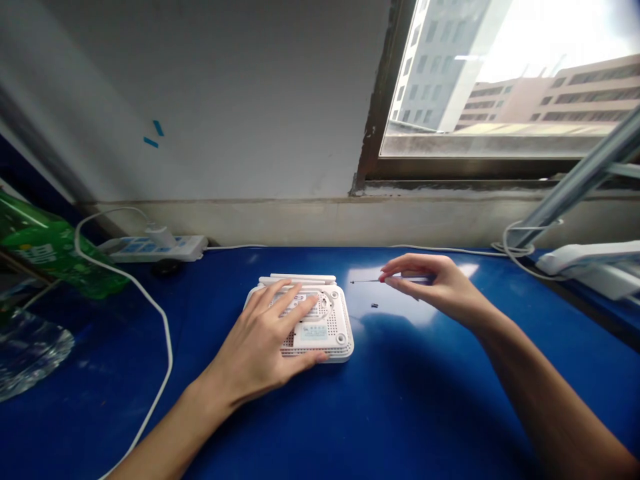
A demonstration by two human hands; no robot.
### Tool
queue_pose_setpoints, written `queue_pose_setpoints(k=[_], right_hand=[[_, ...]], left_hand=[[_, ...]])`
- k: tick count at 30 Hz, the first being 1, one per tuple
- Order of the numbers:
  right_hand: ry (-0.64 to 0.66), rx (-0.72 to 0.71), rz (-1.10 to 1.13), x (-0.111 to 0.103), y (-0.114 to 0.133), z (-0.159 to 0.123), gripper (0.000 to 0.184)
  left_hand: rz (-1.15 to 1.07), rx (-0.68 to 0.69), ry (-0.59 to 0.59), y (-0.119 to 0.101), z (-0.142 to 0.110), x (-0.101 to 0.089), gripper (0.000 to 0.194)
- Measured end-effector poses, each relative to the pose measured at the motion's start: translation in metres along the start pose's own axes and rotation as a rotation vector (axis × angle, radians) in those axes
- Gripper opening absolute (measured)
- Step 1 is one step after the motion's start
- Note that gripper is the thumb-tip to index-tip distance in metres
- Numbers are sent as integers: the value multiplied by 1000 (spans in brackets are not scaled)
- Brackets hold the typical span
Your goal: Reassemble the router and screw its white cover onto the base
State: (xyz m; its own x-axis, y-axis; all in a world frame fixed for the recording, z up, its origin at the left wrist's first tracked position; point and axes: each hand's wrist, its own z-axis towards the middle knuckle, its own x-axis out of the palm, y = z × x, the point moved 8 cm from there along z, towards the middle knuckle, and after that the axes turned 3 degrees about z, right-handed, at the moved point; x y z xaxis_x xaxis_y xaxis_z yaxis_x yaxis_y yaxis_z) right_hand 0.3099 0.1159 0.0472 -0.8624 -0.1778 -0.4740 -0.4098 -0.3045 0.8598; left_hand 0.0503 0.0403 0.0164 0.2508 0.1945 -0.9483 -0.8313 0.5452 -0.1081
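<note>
A white router [345, 333] lies on the blue table with its vented underside and labels facing up, its antennas folded along the far edge. My left hand [263, 333] rests across its left part, fingers spread flat on top and thumb along the near edge. To the right, my right hand [440, 283] pinches a thin screwdriver [367, 281], its shaft pointing left toward the router without touching it. Below the shaft, a small dark piece [375, 305], perhaps a screw, lies on the table; it is too small to make out.
A power strip [190, 248] with a plug stands against the wall, and a white cable [167, 333] runs down the left side. A green bottle [55, 247] and a clear plastic bottle [35, 353] lie far left. At right are a metal pole [575, 177] and a white device [595, 263].
</note>
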Motion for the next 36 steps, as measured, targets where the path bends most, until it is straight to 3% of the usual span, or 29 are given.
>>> queue_pose_setpoints(k=[5, 8, 17, 27, 36], right_hand=[[74, -58, 62, 30, 14, -1, 24], [102, -58, 58, 38, 17, -1, 22], [112, -55, 8, 42, 11, 0, 24], [18, -61, 94, 38, 17, -3, 39], [29, -71, 104, 40, 17, -3, 36]], left_hand=[[-17, -5, 9, 1, 0, 1, 74], [-21, -7, 9, 1, 0, 1, 73], [-34, -8, 19, 1, -1, -1, 78], [-18, -7, 14, 2, -1, 1, 88], [-21, -1, 15, 3, -1, 2, 87]])
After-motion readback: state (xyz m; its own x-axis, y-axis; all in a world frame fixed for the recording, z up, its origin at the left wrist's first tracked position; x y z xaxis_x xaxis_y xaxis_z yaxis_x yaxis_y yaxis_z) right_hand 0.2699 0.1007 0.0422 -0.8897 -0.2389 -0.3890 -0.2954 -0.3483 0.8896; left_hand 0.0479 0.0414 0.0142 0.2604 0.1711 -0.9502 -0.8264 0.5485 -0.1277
